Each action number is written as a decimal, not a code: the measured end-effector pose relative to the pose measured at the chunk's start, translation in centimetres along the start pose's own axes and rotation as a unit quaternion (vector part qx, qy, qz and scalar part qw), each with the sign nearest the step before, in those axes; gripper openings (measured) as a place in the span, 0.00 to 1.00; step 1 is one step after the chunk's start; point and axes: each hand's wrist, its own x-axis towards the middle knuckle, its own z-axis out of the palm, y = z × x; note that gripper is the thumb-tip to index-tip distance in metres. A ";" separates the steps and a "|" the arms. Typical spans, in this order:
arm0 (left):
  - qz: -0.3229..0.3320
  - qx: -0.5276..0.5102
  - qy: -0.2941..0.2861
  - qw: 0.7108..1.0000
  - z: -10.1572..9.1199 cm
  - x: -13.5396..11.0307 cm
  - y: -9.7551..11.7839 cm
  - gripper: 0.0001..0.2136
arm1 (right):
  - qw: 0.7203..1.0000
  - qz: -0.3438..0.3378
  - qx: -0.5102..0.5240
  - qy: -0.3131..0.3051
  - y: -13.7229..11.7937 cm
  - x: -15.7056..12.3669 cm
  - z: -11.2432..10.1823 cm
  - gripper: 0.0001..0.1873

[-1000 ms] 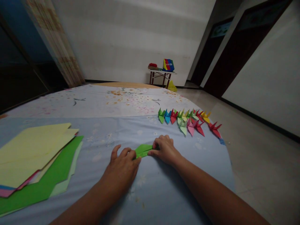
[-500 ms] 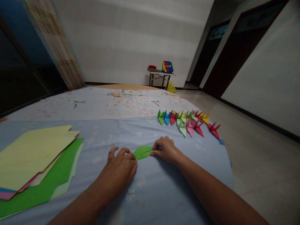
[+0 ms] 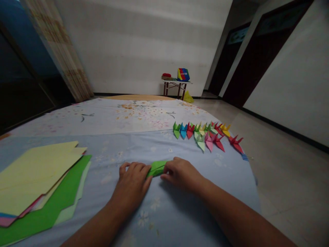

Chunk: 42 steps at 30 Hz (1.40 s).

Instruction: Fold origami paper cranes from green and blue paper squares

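Observation:
A piece of green folded origami paper (image 3: 157,168) lies on the blue flowered tablecloth between my hands, with a fold line along its length. Its left end is held down under the thumb and forefinger of my left hand (image 3: 135,176), whose other fingers curl on the cloth. At the right end, my right hand (image 3: 180,171) pinches the paper between thumb and curled fingers, which cover its tip. Beyond my right hand, several folded paper cranes stand in rows, among them a green one (image 3: 176,130), a pink one (image 3: 209,141) and a red one (image 3: 235,143).
To the left lies a loose stack of coloured sheets, a pale yellow sheet (image 3: 38,168) on top and a green sheet (image 3: 61,200) below. A blue scrap (image 3: 244,156) sits at the table's right edge. A small table (image 3: 177,82) with a colourful box stands by the wall.
My right hand has moved slightly left and down along the green paper, covering more of its right end. The paper's right part now looks folded over. My left thumb has shifted a little.

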 end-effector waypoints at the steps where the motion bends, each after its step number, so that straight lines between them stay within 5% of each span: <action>1: -0.002 0.000 0.002 1.000 0.0 0.0 0.0 0.12 | 1.000 -0.008 -0.005 -0.015 -0.2 0.0 0.1 0.06; 13: 0.068 -0.129 -0.059 0.988 -1.1 -0.6 2.7 0.09 | 1.000 -0.006 -0.012 0.027 0.8 0.7 1.5 0.11; 18: 0.025 -0.089 0.017 0.996 -1.1 0.0 1.1 0.09 | 0.996 0.004 -0.016 0.083 0.3 0.4 1.4 0.13; 24: 0.007 -0.052 0.078 0.996 -0.8 0.4 -0.4 0.12 | 0.999 -0.048 -0.010 0.004 -0.1 0.4 1.6 0.23; 33: 0.084 -0.048 0.024 0.995 0.6 0.4 -1.0 0.18 | 0.997 -0.075 0.003 0.006 1.9 1.1 1.1 0.18; 42: 0.077 -0.070 -0.019 0.994 1.1 0.6 -1.4 0.14 | 0.996 -0.080 0.013 0.033 2.2 1.2 1.6 0.20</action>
